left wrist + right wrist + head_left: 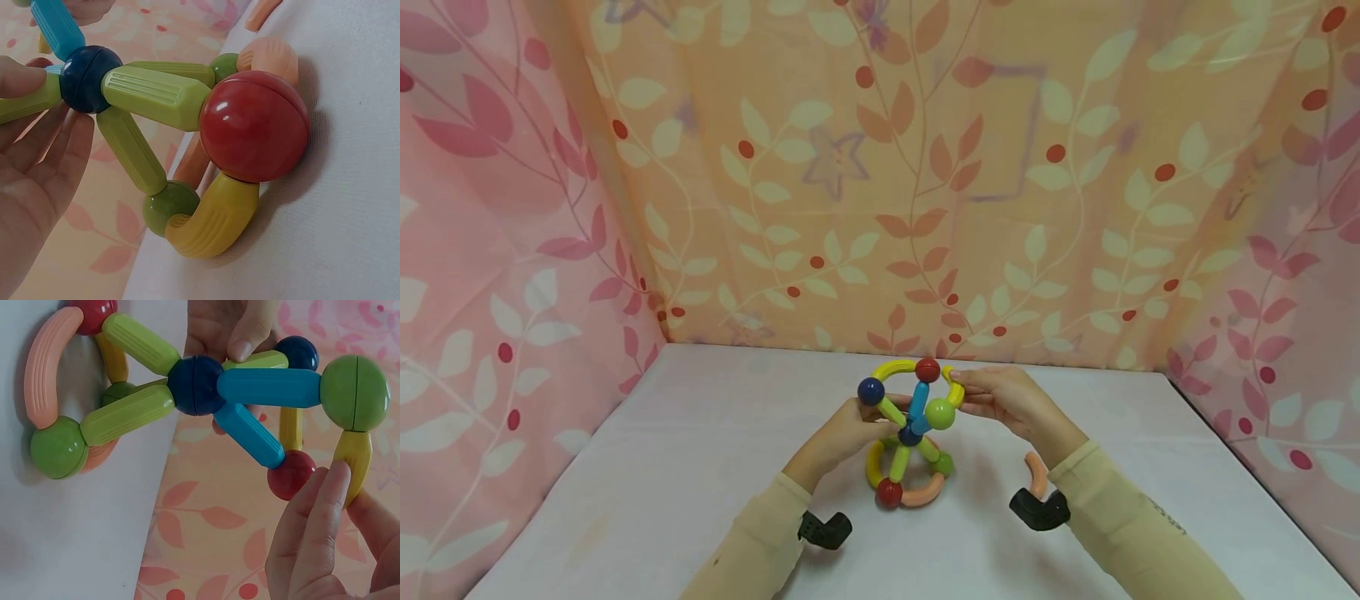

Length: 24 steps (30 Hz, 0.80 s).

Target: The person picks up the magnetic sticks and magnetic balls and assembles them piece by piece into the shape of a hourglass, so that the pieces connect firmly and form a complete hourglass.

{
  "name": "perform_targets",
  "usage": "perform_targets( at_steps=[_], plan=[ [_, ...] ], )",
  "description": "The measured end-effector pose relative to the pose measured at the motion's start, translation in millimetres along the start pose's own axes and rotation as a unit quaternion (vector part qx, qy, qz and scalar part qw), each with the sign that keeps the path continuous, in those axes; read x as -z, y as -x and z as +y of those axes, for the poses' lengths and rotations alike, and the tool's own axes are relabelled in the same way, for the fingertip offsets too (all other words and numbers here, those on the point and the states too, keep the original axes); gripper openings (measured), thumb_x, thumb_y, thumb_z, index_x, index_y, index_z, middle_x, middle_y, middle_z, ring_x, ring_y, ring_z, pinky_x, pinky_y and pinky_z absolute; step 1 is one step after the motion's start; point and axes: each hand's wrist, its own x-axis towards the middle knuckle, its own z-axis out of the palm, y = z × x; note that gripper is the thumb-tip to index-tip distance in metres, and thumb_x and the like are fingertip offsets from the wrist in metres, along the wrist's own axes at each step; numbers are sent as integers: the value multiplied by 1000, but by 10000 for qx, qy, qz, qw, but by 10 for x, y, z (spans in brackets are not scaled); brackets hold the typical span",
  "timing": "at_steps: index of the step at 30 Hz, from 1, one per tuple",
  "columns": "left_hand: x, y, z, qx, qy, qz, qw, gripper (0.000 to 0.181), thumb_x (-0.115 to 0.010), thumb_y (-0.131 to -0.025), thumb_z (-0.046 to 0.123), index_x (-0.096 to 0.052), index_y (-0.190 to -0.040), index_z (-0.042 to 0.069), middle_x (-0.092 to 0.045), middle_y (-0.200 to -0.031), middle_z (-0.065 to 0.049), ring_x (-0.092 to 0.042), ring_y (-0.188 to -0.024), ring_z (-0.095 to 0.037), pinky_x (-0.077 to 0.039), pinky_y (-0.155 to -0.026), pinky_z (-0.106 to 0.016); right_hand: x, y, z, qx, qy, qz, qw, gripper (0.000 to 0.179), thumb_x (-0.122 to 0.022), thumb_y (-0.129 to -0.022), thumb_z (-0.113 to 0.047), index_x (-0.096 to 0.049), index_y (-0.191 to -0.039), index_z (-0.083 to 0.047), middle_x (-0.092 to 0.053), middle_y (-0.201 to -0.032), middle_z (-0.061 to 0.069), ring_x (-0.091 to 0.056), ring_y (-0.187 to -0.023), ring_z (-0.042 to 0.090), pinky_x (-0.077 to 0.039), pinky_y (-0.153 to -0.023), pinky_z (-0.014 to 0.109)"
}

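A ball-and-rod toy structure stands on its lower ring, with a dark blue centre ball (pixel 195 385) joining green and blue rods. My left hand (pixel 848 433) pinches an upper light green rod (pixel 31 99) beside that ball, thumb on top. My right hand (pixel 1011 402) pinches a yellow curved rod (pixel 357 459) between thumb and fingers. That rod's end meets a light green ball (pixel 355 392). Another yellow curved rod (pixel 893 367) links a red ball (pixel 928 370) and a blue ball (pixel 871 392) on the upper rim. Orange and yellow curved rods form the base with red and green balls.
A loose orange curved rod (pixel 1037 474) lies on the white tabletop (pixel 700 450) beside the right wrist. Black wrist-worn pieces (pixel 1040 509) sit at both cuffs. Patterned cloth (pixel 820 208) hangs behind and at both sides.
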Motion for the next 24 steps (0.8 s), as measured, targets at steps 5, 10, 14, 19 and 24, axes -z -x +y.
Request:
perform_targets(
  at_steps=[5,10,14,19,24],
  plan=[
    [1,-7,-1,-69,-45,-20,10000,41,-65,-94,15,-61,-135,13,-65,-134,-9,-57,-128,-28,-38,-114,-57,-11,1,-8,-30,-10,-31,10000,46,-67,-96,-24,-57,-129,7,-70,-89,2,-73,-78,12,-59,-73,21],
    [5,-4,2,-155,-12,-89,9998,43,-64,-94,12,-60,-136,12,-65,-135,-9,-58,-127,-28,-39,-114,-55,-13,-1,-12,-7,-66,-95,9999,48,-68,-95,-24,-56,-129,8,-70,-90,2,-73,-78,11,-60,-73,21],
    [6,2,8,-171,68,-121,9998,43,-64,-94,9,-60,-137,12,-64,-136,-9,-58,-127,-29,-40,-114,-54,-10,-6,-2,-2,-48,-115,9999,47,-68,-95,-23,-58,-129,7,-71,-90,2,-74,-79,12,-60,-75,24],
    [7,3,13,-187,-4,-125,9997,43,-64,-94,11,-59,-137,11,-64,-136,-9,-59,-127,-29,-39,-114,-55,-2,-20,13,7,-19,-102,9999,47,-68,-95,-24,-59,-129,7,-72,-89,1,-74,-79,12,-60,-76,25],
    [0,5,11,-107,-74,-79,9999,42,-65,-94,15,-60,-136,13,-64,-136,-7,-58,-128,-28,-36,-115,-58,-9,-20,27,12,-47,-121,9999,48,-67,-96,-25,-58,-130,7,-72,-92,2,-74,-82,12,-60,-75,24]
  ],
)
